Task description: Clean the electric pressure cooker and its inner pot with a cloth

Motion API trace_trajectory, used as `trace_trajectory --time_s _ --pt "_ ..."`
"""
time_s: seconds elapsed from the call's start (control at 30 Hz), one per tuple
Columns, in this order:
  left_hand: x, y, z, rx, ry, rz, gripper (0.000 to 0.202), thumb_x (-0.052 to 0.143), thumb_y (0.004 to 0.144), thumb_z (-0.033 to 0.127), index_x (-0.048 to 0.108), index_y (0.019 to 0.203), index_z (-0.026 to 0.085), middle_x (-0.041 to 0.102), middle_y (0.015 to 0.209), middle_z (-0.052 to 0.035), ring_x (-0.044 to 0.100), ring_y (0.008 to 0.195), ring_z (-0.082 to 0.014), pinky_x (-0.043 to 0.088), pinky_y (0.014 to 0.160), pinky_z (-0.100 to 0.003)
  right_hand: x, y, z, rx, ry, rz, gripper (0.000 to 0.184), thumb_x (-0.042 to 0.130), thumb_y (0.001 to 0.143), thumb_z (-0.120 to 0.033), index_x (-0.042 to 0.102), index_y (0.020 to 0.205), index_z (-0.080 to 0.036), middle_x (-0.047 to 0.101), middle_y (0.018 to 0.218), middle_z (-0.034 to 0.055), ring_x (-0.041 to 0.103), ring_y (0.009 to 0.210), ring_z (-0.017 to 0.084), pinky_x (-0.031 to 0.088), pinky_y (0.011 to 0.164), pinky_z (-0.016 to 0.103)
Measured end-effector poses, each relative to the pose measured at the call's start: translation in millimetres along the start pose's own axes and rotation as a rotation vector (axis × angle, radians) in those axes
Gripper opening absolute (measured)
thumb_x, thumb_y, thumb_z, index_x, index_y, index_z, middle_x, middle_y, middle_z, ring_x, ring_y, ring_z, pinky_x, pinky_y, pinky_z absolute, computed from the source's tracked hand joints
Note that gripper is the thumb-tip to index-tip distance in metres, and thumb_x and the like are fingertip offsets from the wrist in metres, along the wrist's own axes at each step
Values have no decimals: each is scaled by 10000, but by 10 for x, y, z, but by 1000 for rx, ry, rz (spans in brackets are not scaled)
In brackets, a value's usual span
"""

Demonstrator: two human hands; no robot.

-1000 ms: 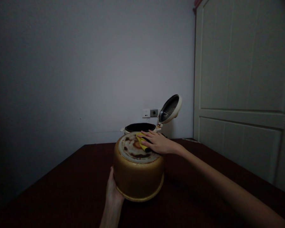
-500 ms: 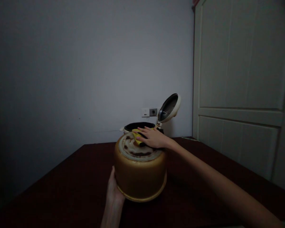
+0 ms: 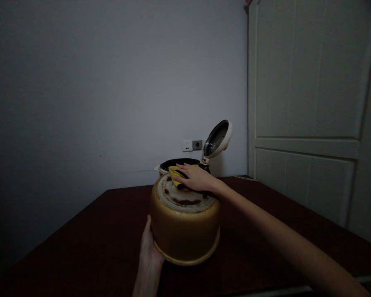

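A gold rice cooker inner pot (image 3: 185, 231) is held bottom up, its pale base marked with brown stains. My left hand (image 3: 150, 249) grips the pot's lower left side near the rim; most of its fingers are hidden behind or under the pot. On the base, my right hand (image 3: 194, 176) presses a yellow and black cloth (image 3: 175, 177) against the stained metal, near the far left edge. Behind the pot stands the rice cooker body (image 3: 163, 166), its lid (image 3: 218, 139) raised to the right.
The dark red tabletop (image 3: 111, 231) extends around the pot. A pale wall with a socket plate (image 3: 187, 145) and a grey switch (image 3: 197, 144) rises behind the cooker. On the right stands a panelled white cabinet (image 3: 303, 103).
My right hand and the cloth have shifted slightly left across the pot's base. The pot has moved slightly right and down; the whole view has turned a little.
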State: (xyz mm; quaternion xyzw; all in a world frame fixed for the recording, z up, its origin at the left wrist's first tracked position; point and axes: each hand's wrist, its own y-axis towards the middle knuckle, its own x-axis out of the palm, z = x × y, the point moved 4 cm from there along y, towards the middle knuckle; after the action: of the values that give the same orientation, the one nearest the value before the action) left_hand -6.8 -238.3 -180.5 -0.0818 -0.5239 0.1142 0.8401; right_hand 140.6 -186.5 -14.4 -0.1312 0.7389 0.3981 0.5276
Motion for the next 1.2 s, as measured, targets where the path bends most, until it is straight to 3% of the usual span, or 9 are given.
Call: trace_trajectory --time_s 0.1,0.2,0.33,0.47,0.6,0.83,1.0,1.1,1.2 --pt "-39 -17 133 84 3 34 446 423 918 264 461 1343 135 732 734 -71 703 685 -227 500 865 -425 -20 -331 76 -12 53 31 611 339 909 -555 447 1362 -161 418 1424 111 359 1323 262 282 1091 433" --pt "-35 -26 172 140 2 38 464 433 916 277 442 1358 139 736 767 -75 703 704 -229 491 880 -426 -45 -642 -209 -137 122 55 530 369 914 -524 510 1311 -202 505 1361 72 450 1255 226 332 1065 393" --pt "83 -66 29 98 -16 -11 467 415 922 268 442 1356 97 734 823 -109 700 783 -247 475 907 -425 -43 -520 -552 -252 155 66 529 387 909 -525 513 1307 -201 502 1363 79 443 1266 220 321 1072 385" --pt "162 -120 -71 22 10 -37 457 437 909 223 451 1344 84 734 833 -111 697 816 -244 494 885 -405 -39 -126 -304 -129 79 77 574 374 905 -537 474 1340 -175 446 1403 111 391 1306 265 307 1075 429" --pt "46 -90 36 0 53 52 451 428 908 230 467 1324 59 728 736 -104 700 779 -252 522 827 -411 -84 -208 37 47 37 40 573 390 901 -527 507 1308 -142 500 1351 142 467 1240 295 349 1042 443" --pt "-50 22 60 51 26 32 471 408 913 291 480 1324 70 730 783 -129 697 808 -268 483 893 -447 -161 -569 -424 -217 198 36 426 412 915 -460 580 1215 -207 587 1268 54 550 1138 213 405 1003 363" --pt "42 -84 35 20 46 30 458 414 909 236 465 1329 58 730 778 -121 698 796 -258 504 857 -425 -166 -388 -272 -100 177 52 448 414 906 -472 590 1200 -183 595 1253 86 561 1126 252 423 975 387" --pt "-3 -102 131 79 59 84 460 412 914 233 440 1354 100 729 720 -79 701 699 -229 507 847 -417 -174 -495 -113 -4 149 34 456 411 905 -482 593 1196 -183 636 1183 95 601 1055 260 460 919 399" --pt "-36 -76 188 154 64 85 479 411 920 249 411 1376 101 727 705 -73 697 657 -220 501 863 -415 -165 -676 -260 -83 169 15 440 428 904 -475 604 1182 -184 623 1207 86 588 1079 238 444 950 378"
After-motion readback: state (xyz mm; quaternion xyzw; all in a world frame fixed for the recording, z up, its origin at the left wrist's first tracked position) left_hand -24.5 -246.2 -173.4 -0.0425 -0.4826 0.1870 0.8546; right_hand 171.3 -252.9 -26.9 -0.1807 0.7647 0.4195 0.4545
